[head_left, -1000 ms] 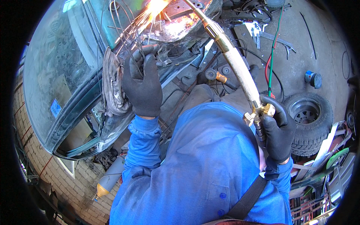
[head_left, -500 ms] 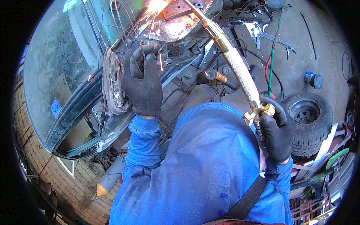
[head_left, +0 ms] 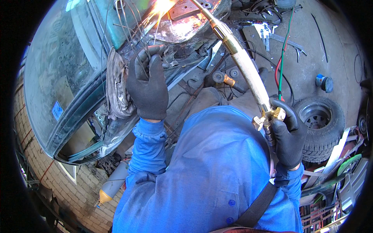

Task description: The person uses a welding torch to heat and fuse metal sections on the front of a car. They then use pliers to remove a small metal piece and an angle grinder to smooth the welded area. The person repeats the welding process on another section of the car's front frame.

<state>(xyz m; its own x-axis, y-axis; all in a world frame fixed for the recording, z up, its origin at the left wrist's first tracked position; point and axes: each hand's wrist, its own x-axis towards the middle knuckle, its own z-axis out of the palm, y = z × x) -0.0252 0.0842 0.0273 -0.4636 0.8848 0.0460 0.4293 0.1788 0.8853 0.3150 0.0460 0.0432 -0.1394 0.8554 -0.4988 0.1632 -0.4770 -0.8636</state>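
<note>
My right hand, in a black glove, is closed round the lower end of a brass gas torch by its valve knobs. The torch slants up and away to the left; its tip is by a bright, sparking glare. A metal plate with holes lies beside the glare on a strongly lit, rough metal surface. Several thin bent wires run down into my gloved left hand, whose fingers are curled round them just nearer than the glare. A dirty grey rag hangs left of this hand.
Vehicle bodywork with a dusty windshield fills the left. An angle grinder lies ahead of my body. To the right are a wheel, green and red hoses, a blue can and scrap metal. A gas cylinder lies lower left.
Both hands and the torch stay almost where they were. The long sparks that flew near my left hand are gone, and the wires have shifted slightly.
</note>
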